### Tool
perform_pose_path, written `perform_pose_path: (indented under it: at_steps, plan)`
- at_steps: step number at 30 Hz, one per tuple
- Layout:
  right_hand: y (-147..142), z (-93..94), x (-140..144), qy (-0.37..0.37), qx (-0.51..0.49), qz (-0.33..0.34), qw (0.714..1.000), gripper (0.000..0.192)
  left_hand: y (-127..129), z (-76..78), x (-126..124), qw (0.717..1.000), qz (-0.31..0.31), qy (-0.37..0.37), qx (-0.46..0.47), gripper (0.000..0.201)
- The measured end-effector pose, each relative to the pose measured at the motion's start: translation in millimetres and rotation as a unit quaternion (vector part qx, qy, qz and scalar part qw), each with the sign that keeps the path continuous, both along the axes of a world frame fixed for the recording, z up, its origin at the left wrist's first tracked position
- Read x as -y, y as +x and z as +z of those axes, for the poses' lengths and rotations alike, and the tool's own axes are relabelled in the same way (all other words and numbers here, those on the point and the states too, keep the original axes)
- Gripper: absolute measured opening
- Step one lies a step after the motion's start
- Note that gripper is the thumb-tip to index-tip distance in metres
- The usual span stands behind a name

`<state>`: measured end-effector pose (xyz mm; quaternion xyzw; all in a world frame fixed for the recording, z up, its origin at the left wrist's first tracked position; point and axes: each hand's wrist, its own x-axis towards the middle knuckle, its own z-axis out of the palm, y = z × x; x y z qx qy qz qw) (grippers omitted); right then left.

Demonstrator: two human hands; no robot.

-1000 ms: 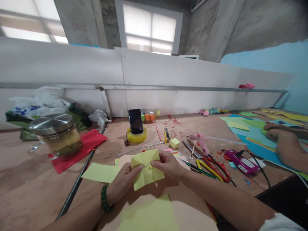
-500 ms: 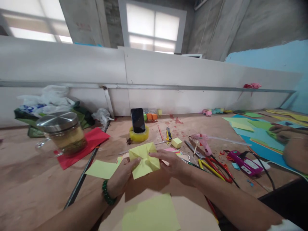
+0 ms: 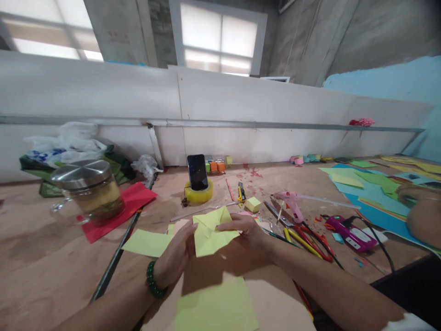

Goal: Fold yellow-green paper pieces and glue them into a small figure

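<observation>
A creased piece of yellow paper (image 3: 211,234) is held up between both hands, its folds meeting near the middle. My left hand (image 3: 179,250), with a green bead bracelet at the wrist, grips its left edge. From the right, my right hand (image 3: 251,233) pinches it, thumb over the front and the other fingers behind, partly hidden. Below lies a flat yellow sheet (image 3: 216,305) on a pale board (image 3: 275,303). Another yellow sheet (image 3: 146,242) rests to the left of my left hand. A small yellow paper cube (image 3: 253,204) stands just beyond my right hand.
Scissors (image 3: 279,215), a pink glue gun (image 3: 291,202) and a purple power strip (image 3: 351,233) lie to the right. A phone (image 3: 197,172) leans in a tape roll (image 3: 199,193). A lidded glass mug (image 3: 93,193) stands left. Another person's hand (image 3: 420,207) is over coloured paper at far right.
The folded yellow paper has turned slightly and shifted a little to the right. My left hand has moved right with it, and my right thumb now presses nearer its middle.
</observation>
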<state>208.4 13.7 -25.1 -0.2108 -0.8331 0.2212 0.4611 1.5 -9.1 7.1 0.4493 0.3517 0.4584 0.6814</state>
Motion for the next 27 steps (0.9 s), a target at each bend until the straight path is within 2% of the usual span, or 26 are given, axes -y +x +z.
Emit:
perform_pose_path:
  at_steps: [3, 5, 10, 12, 17, 22, 27]
  plan:
    - [5, 0.8, -4, 0.029, 0.027, -0.037, 0.999, 0.026, -5, -2.0, -3, 0.997, 0.076, 0.029, -0.010, 0.053]
    - [6, 1.7, -3, 0.050, 0.028, -0.051, 0.997, 0.029, -7, -2.0, -3, 0.995, 0.089, 0.049, -0.013, 0.053]
    - [4, 5.8, 2, 0.088, 0.053, -0.030, 0.994, 0.046, -2, 2.0, 4, 1.000, 0.002, 0.000, 0.004, 0.057]
    - [4, 8.3, 4, 0.092, 0.067, -0.025, 0.993, 0.051, 1, 3.5, 4, 1.000, -0.014, -0.007, 0.025, 0.057]
    - [4, 9.3, 6, 0.099, 0.059, -0.033, 0.993, 0.050, 1, 0.8, 0, 0.999, -0.029, 0.000, 0.038, 0.046]
    - [4, 2.6, 4, 0.080, 0.050, -0.043, 0.995, 0.040, -2, -2.9, -3, 0.999, -0.029, 0.011, 0.014, 0.039]
    - [2, -1.4, 4, 0.064, 0.042, -0.014, 0.997, 0.037, -2, -2.1, -3, 1.000, -0.019, 0.011, 0.000, 0.037]
